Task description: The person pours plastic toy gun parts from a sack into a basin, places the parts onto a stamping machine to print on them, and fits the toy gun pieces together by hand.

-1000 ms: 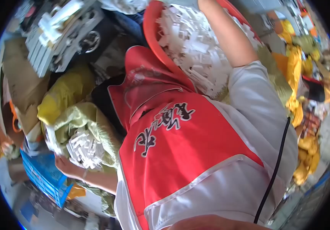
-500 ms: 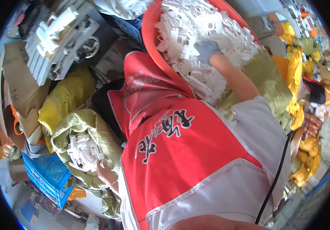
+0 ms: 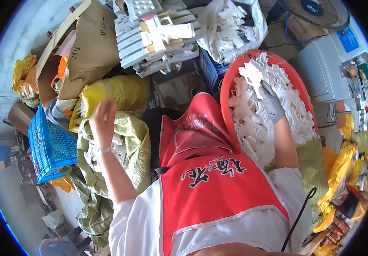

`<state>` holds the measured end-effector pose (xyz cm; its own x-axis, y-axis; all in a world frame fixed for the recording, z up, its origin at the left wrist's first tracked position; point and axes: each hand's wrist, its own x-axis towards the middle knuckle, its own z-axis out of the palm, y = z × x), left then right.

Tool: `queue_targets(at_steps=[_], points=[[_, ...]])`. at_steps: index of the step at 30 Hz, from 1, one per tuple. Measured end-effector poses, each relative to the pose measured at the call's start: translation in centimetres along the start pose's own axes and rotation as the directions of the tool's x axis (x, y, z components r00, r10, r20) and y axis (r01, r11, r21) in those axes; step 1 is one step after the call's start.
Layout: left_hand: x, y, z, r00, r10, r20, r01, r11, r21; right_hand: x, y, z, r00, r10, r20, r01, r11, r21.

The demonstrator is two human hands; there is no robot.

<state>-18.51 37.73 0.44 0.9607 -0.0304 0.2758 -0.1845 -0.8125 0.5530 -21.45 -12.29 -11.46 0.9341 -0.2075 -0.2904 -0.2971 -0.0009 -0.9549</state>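
Observation:
My right hand (image 3: pixel 272 103), in a grey glove, grips a white plastic part (image 3: pixel 252 74) above the red tub (image 3: pixel 225 100). Beneath it, the tub is heaped with similar white plastic pieces (image 3: pixel 256 126). My left hand (image 3: pixel 102 120) is bare and raised over an open green woven sack (image 3: pixel 137 147), its fingers stretched upward and a little blurred, with nothing visible in them. White parts (image 3: pixel 120 154) lie inside that sack, partly covered by my forearm. Ahead, a slatted metal machine bed (image 3: pixel 129 52) carries another white plastic piece (image 3: pixel 177 31).
A blue plastic basket (image 3: pixel 51 147) stands on the left beside a yellow sack (image 3: pixel 122 91) and an open cardboard box (image 3: pixel 90 42). Behind the tub sits a clear bag of white parts (image 3: pixel 231 32). A fan (image 3: pixel 320 13) and yellow bags (image 3: pixel 342 164) are on the right.
My view has swung so the scene sits further right. My left hand has risen out of the green sack. My right hand has lifted a white plastic part from the heap.

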Motion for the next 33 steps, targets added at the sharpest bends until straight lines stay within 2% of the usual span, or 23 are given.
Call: queue_targets(at_steps=[1,2,3,4,6,7,9,11,13,16,18,22,24,26,28,30,31,33], points=[[2.5,1.5,0.7,0.995,0.091,-0.049,-0.092,0.996,-0.017,0.0,-0.4,0.5,1.0,-0.008,0.001,0.008,0.996,0.093],[4.8,2.9,1.5,0.979,0.182,-0.098,-0.185,0.982,-0.028,0.7,0.1,0.4,0.996,-0.053,0.071,0.042,0.987,0.156],[6.8,3.9,2.1,0.941,0.303,-0.154,-0.307,0.952,-0.008,0.5,-0.4,0.7,0.996,-0.059,0.069,0.048,0.987,0.156],[8.6,4.1,2.8,0.947,0.292,-0.131,-0.302,0.951,-0.064,-0.1,-1.0,1.0,0.991,-0.1,0.09,0.087,0.987,0.133],[12.2,3.7,4.5,0.911,0.386,-0.145,-0.399,0.914,-0.076,-0.3,-1.3,0.8,0.969,-0.169,0.183,0.151,0.983,0.105],[13.0,4.1,4.7,0.91,0.388,-0.145,-0.402,0.912,-0.079,-0.5,-1.3,0.7,0.969,-0.169,0.179,0.152,0.983,0.104],[14.1,5.6,5.2,0.949,0.314,-0.028,-0.316,0.945,-0.087,-1.1,-1.4,0.7,0.986,-0.11,0.122,0.098,0.99,0.104],[15.1,5.7,5.8,0.936,0.351,-0.034,-0.353,0.931,-0.098,-1.9,-2.1,1.0,0.992,-0.095,0.079,0.088,0.992,0.091],[15.7,5.6,6.2,0.945,0.324,0.05,-0.314,0.938,-0.146,-2.1,-2.3,1.2,0.996,-0.079,0.039,0.076,0.994,0.077],[16.2,5.5,6.2,0.936,0.352,0.027,-0.343,0.924,-0.17,-1.3,-2.7,1.5,0.992,-0.111,0.051,0.101,0.981,0.167],[16.3,5.3,6.4,0.94,0.341,0.002,-0.334,0.92,-0.205,-0.4,-4.3,2.5,0.968,-0.223,0.113,0.159,0.898,0.41],[15.9,5.4,6.3,0.952,0.291,-0.091,-0.305,0.899,-0.314,1.7,-9.4,6.3,0.948,-0.297,0.112,0.243,0.905,0.349],[15.4,5.3,5.5,0.956,0.27,-0.118,-0.294,0.904,-0.311,4.7,-10.0,7.8,0.884,-0.464,0.053,0.457,0.884,0.102],[14.8,4.0,4.8,0.961,0.217,-0.174,-0.262,0.918,-0.297,6.1,-12.5,10.7,0.768,-0.604,0.212,0.604,0.793,0.071],[12.8,2.5,3.4,0.962,0.17,-0.212,-0.219,0.947,-0.236,8.0,-13.9,13.6,0.64,-0.717,0.276,0.762,0.637,-0.113],[10.3,0.9,2.3,0.968,0.088,-0.234,-0.156,0.944,-0.29,8.4,-16.1,16.1,0.434,-0.806,0.403,0.898,0.35,-0.266],[8.8,0.1,1.8,0.971,0.014,-0.239,-0.1,0.931,-0.351,9.0,-16.8,17.1,0.434,-0.807,0.401,0.898,0.351,-0.265],[6.1,-3.3,1.1,0.968,-0.002,-0.249,-0.089,0.93,-0.356,10.2,-17.6,18.5,0.398,-0.691,0.603,0.901,0.172,-0.398]])
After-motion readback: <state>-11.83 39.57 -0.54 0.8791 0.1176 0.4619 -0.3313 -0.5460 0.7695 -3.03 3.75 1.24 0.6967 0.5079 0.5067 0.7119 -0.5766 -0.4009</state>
